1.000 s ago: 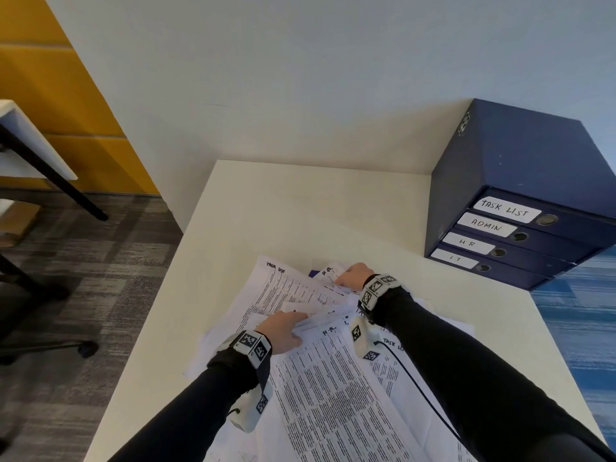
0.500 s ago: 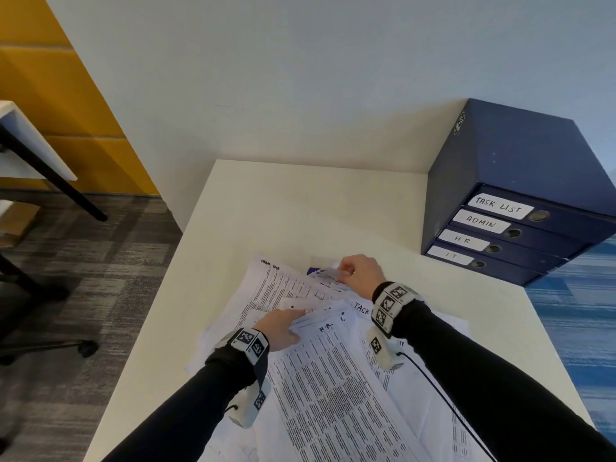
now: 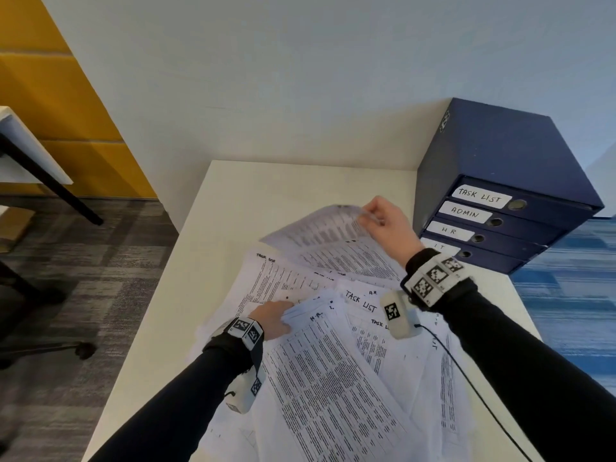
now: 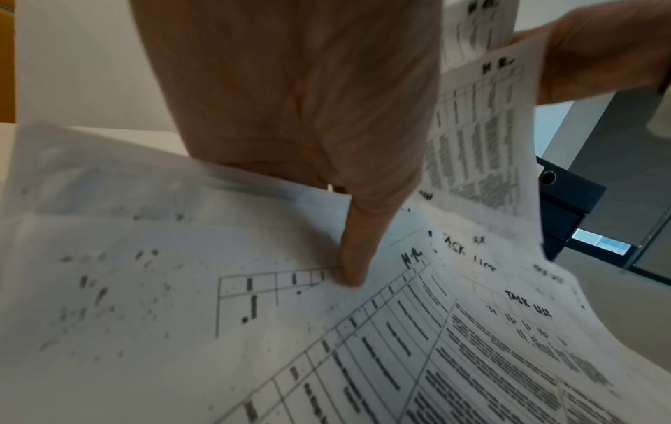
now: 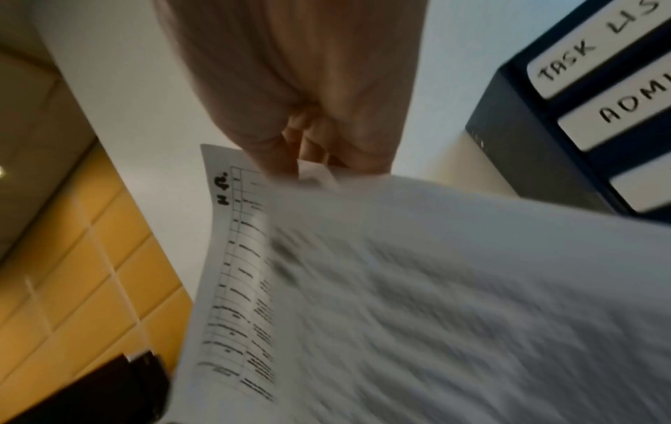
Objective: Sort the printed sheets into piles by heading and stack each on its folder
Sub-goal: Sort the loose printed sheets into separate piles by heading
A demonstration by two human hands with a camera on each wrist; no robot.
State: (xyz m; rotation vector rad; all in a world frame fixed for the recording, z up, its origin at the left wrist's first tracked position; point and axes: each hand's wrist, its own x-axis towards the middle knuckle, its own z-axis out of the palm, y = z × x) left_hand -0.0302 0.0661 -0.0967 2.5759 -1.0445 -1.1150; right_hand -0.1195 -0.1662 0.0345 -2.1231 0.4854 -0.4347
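A loose heap of printed sheets (image 3: 333, 361) covers the near part of the white table (image 3: 266, 195); headings "TASK LIST" and "H.R." show on them. My right hand (image 3: 383, 221) pinches the top edge of two sheets (image 3: 326, 231) headed "H.R." (image 5: 254, 258) and holds them lifted above the heap's far side. My left hand (image 3: 271, 316) lies on the heap's left part, its thumb (image 4: 354, 258) pressing down on a sheet (image 4: 181, 287); its other fingers are hidden. Four dark blue folders (image 3: 493, 215) labelled TASK LIST, ADMIN, HR, IT are stacked at the table's far right corner.
A white wall (image 3: 300, 78) runs behind the table. Grey carpet (image 3: 83, 278) and a chair base lie to the left, with another desk's edge (image 3: 30, 145) at far left. Bare tabletop (image 3: 300, 188) lies between the heap and the wall.
My right hand has taken hold of the H.R. sheets at the heap's far side and lifted them up and to the right. My left hand has stayed on the heap.
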